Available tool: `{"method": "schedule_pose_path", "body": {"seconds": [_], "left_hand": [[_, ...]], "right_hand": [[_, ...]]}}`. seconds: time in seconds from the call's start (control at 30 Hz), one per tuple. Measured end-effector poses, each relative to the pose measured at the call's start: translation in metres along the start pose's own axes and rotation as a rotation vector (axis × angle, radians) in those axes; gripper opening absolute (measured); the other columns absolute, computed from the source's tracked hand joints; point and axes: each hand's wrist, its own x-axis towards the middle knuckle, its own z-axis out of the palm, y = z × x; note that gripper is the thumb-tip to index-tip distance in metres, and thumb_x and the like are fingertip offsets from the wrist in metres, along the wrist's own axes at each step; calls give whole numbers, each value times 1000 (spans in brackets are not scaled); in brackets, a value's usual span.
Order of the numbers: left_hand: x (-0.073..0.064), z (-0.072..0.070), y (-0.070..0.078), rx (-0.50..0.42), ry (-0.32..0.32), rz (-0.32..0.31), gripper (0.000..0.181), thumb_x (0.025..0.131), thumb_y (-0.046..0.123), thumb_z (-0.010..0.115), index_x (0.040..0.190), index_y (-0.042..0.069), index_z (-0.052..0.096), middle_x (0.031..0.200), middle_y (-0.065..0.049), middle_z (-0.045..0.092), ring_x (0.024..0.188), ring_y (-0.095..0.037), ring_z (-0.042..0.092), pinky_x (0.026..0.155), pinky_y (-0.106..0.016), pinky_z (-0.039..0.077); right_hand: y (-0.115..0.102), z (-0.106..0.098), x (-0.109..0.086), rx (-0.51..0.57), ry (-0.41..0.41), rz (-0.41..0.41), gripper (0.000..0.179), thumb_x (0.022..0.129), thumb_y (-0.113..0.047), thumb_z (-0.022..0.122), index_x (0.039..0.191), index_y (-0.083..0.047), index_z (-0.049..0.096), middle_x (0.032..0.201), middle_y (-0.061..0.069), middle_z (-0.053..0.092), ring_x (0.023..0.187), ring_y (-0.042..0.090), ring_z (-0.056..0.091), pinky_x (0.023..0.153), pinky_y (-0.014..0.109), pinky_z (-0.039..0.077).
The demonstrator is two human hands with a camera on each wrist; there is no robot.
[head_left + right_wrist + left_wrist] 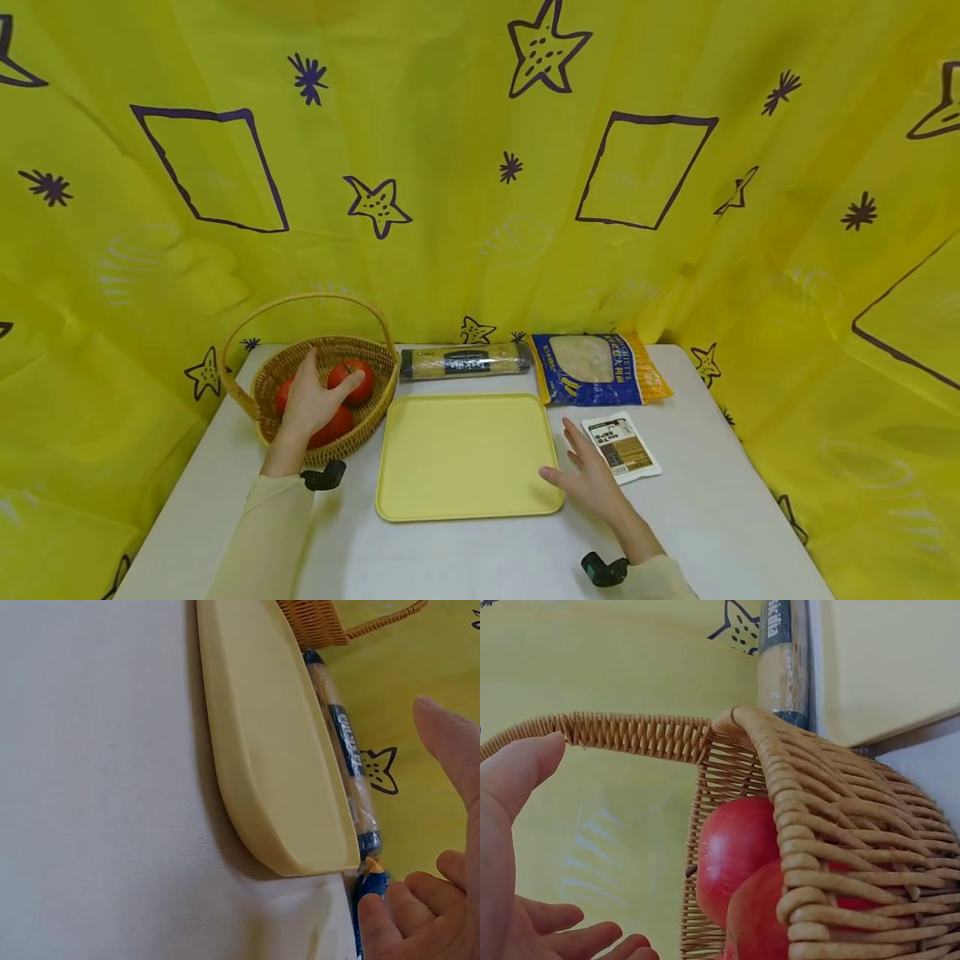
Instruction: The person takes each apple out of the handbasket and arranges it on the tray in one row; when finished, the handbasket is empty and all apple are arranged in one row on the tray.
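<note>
My left hand (309, 407) hovers over a wicker basket (377, 427) at the left, fingers loosely spread. Inside the basket lie red tomatoes, one (358, 377) right of the thumb and another (332, 427) partly covered by the hand. In the left wrist view, nothing is between the thumb and fingers, and the tomatoes (735, 844) are apart from them. Above the right edge of a yellow tray (467, 458), my right hand (596, 483) is held with fingers extended and nothing in it. A white and brown sachet (626, 454) lies just beyond that hand, partly hidden.
A clear pack of spaghetti (463, 362) lies behind the tray, along the table's back edge. Beside it, to the right, is a blue and orange pasta bag (600, 371). The basket's tall handle (318, 296) arches above its rim. Yellow patterned cloth (450, 167) surrounds the white table (420, 558).
</note>
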Motion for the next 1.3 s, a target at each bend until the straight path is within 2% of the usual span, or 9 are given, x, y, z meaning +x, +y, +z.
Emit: {"method": "schedule_pose_path", "body": {"seconds": [0.17,0.43,0.73,1.0,1.3], "left_hand": [[4,-1,-2,-14,-12,-36,109,87,60,64,154,-3,5,156,-30,12,140,-48,14,110,-62,15],[12,-3,-2,-39,-21,-56,109,87,62,61,154,-3,4,156,-30,12,140,-48,15,110,-61,15],[25,2,-6,-54,-54,-77,110,87,64,60,154,-3,3,155,-31,13,140,-47,14,110,-62,13],[32,8,-8,-101,-108,-111,110,88,55,66,154,-2,-1,156,-31,9,140,-48,13,110,-60,16],[42,13,-11,-53,-169,-113,110,87,47,70,153,-6,-1,153,-35,12,139,-50,16,110,-59,20]], "right_hand": [[6,2,-4,20,-3,-10,94,81,-16,82,152,5,23,154,27,23,140,41,24,106,48,31],[16,5,-16,47,7,77,95,82,-20,81,154,-2,23,154,25,24,136,43,31,105,47,32],[18,11,-28,110,17,120,93,82,-18,81,154,-3,25,154,23,25,135,42,33,106,45,32],[20,16,-33,147,25,131,93,81,-16,81,152,2,24,155,23,22,139,36,27,106,37,30],[27,20,-37,163,24,119,93,79,-12,82,149,10,25,155,26,21,138,38,29,106,31,30]]}}
